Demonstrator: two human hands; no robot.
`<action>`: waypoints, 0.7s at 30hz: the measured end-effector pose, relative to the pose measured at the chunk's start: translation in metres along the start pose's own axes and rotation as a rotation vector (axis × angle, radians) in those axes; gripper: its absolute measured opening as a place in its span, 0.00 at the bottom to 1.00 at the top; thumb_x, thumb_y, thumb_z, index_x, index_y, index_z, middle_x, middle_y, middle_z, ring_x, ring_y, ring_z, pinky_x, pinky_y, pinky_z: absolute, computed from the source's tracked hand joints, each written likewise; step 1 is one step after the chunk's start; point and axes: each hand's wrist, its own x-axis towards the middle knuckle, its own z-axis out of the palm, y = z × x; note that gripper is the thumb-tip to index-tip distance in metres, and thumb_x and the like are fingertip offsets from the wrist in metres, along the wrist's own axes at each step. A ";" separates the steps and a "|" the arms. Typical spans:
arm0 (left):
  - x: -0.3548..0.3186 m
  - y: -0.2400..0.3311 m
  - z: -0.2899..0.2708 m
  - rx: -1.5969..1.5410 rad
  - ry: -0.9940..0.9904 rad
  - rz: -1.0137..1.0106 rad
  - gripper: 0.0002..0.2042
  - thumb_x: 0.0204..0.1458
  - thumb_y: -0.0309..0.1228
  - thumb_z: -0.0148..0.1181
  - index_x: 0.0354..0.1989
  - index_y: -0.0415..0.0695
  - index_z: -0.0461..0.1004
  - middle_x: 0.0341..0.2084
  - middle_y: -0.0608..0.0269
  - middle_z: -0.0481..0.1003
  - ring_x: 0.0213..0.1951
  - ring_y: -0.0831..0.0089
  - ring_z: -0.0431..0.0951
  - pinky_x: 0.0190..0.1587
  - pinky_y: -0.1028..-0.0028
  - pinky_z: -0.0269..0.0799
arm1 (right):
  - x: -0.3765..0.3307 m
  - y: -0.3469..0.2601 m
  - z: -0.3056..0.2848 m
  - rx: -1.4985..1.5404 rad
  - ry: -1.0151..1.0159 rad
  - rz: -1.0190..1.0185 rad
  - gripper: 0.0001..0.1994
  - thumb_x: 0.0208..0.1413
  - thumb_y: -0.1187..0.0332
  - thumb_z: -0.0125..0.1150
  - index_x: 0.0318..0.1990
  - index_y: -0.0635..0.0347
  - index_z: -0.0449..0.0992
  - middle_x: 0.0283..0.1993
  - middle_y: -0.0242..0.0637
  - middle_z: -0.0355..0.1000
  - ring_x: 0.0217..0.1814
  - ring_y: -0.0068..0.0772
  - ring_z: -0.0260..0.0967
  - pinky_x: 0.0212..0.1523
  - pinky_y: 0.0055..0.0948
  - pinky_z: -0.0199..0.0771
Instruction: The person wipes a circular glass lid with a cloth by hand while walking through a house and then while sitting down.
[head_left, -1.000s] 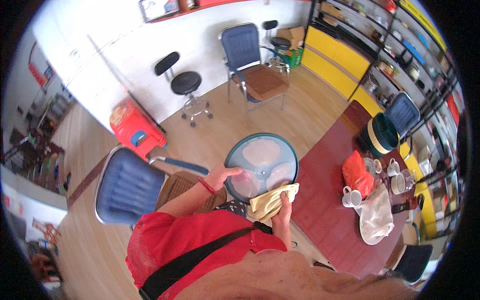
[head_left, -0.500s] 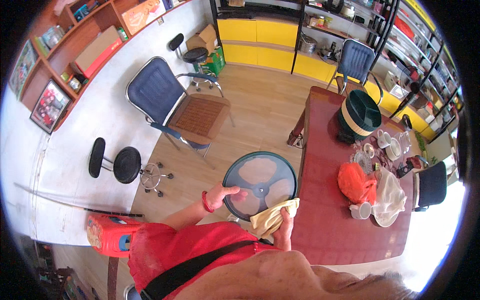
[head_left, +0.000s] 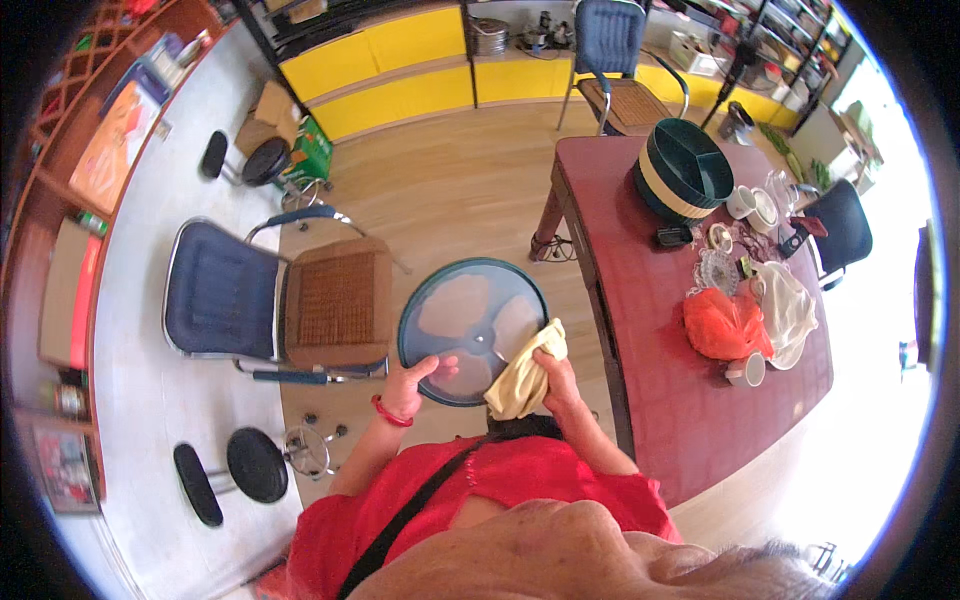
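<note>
Plainly, we have the round translucent lid held out in front of our red shirt, above the wooden floor and just left of the reddish-brown table. It has a dark teal rim, a small hub at its middle and pale lobes around that. Our left hand is at the lower left edge, its grip pinching the lid, thumb on the upper face and fingers beneath, where they show faintly through; a red bracelet circles that wrist. Our right hand is at the lower right edge, its grip pressed together on a yellow cloth bunched over the rim; how the fingers lie under the folds we cannot quite tell. On the table, a dark green divided tub with a cream band stands toward the far end, a small black box just beside it. Nearer to us, a glass dish, an orange-red plastic bag and a white plastic bag lie close together, with a white mug beside them. At our left we see a blue armchair and a black swivel stool; yellow drawers line the far side.
</note>
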 end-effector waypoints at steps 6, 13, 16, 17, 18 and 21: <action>0.092 0.054 -0.055 -0.062 0.147 0.078 0.16 0.53 0.29 0.56 0.48 0.35 0.69 0.36 0.49 0.78 0.35 0.61 0.79 0.39 0.65 0.75 | 0.141 -0.004 0.083 -0.049 -0.183 0.076 0.18 0.51 0.77 0.58 0.51 0.61 0.67 0.43 0.37 0.73 0.42 0.34 0.73 0.46 0.37 0.74; 0.191 0.121 -0.124 -0.117 0.315 0.142 0.19 0.57 0.39 0.52 0.51 0.38 0.68 0.43 0.55 0.75 0.43 0.61 0.75 0.45 0.61 0.71 | 0.274 -0.060 0.247 -0.196 -0.278 0.123 0.20 0.46 0.81 0.60 0.49 0.61 0.69 0.43 0.37 0.74 0.42 0.33 0.74 0.46 0.33 0.75; 0.245 0.144 -0.144 -0.151 0.301 0.138 0.21 0.57 0.41 0.52 0.52 0.38 0.68 0.45 0.55 0.74 0.45 0.60 0.75 0.47 0.60 0.70 | 0.318 -0.078 0.282 -0.210 -0.326 0.042 0.22 0.43 0.81 0.62 0.49 0.60 0.69 0.44 0.35 0.73 0.44 0.30 0.72 0.47 0.33 0.74; 0.272 0.152 -0.148 -0.148 0.263 0.124 0.21 0.57 0.42 0.52 0.52 0.38 0.68 0.45 0.55 0.74 0.45 0.60 0.74 0.47 0.60 0.70 | 0.337 -0.087 0.287 -0.225 -0.298 0.016 0.22 0.43 0.81 0.62 0.49 0.60 0.69 0.44 0.35 0.73 0.44 0.30 0.72 0.47 0.32 0.74; 0.297 0.159 -0.150 -0.142 0.228 0.106 0.21 0.57 0.42 0.52 0.51 0.38 0.68 0.45 0.55 0.74 0.45 0.60 0.74 0.47 0.60 0.69 | 0.357 -0.093 0.289 -0.238 -0.268 -0.006 0.22 0.43 0.81 0.62 0.49 0.60 0.69 0.44 0.35 0.73 0.44 0.31 0.72 0.47 0.32 0.74; 0.381 0.180 -0.159 -0.069 0.124 0.024 0.21 0.56 0.41 0.53 0.50 0.37 0.69 0.44 0.54 0.74 0.45 0.59 0.75 0.47 0.59 0.70 | 0.416 -0.107 0.287 -0.178 -0.148 -0.040 0.22 0.45 0.82 0.61 0.50 0.60 0.69 0.44 0.35 0.73 0.45 0.31 0.72 0.47 0.32 0.74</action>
